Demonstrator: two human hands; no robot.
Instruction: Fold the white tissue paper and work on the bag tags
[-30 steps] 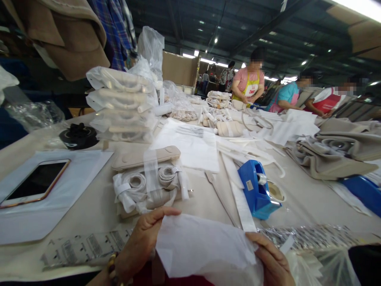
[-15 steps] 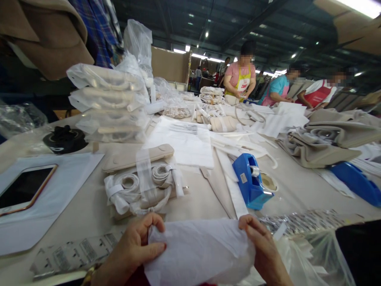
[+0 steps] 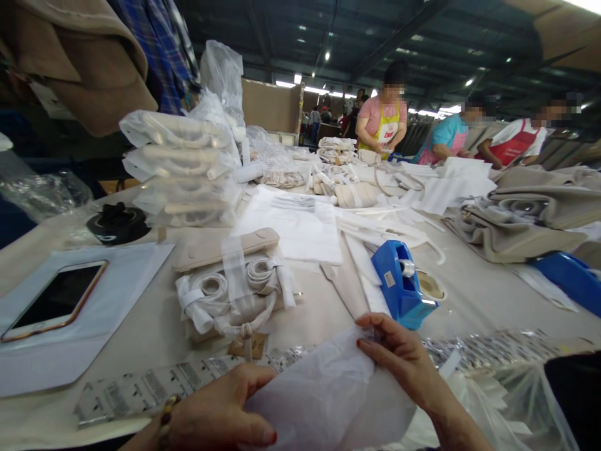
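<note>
Your left hand and right hand were at a translucent sheet, bottom centre of the frame.
At the left edge, a phone lay on flat white plastic, and a printed strip ran behind your left hand. That hand's thumb lay over the sheet's left side, spread apart from the forefinger; whether the hidden fingers gripped it, you could not tell. Above it, left of centre, stood a beige bundle with two coiled straps. Your right hand pinched the sheet's upper edge between thumb and fingers, just below a blue tape dispenser right of centre. Near the right edge, folded beige pieces lay heaped beside a second blue object.
</note>
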